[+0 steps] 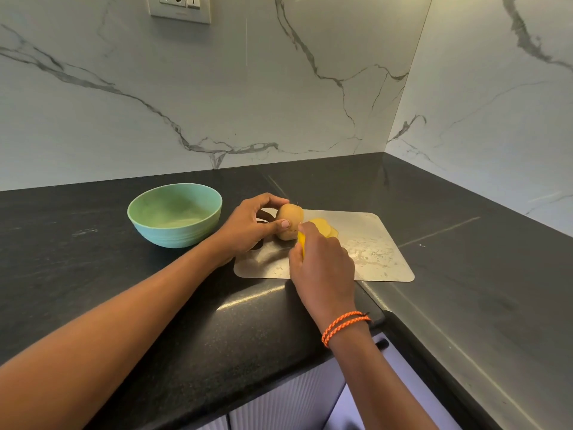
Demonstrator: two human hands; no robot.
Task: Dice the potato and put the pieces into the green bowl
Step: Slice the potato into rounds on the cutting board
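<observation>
Slicing stage: your left hand (248, 226) pinched the potato (289, 221) while your right hand (322, 268) clamped the yellow-handled knife (301, 243). Next, I judge, the slices (325, 228) needed cross-cutting; the green bowl (175, 219) held nothing.

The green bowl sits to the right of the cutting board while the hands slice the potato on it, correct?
Not quite: the head view shows the green bowl to the left of the cutting board. The hands do slice the potato on the board.

Both arms reach forward; the left hand (248, 226) curls its fingers and thumb in a pinch, the right hand (322, 265) is fisted.
</observation>
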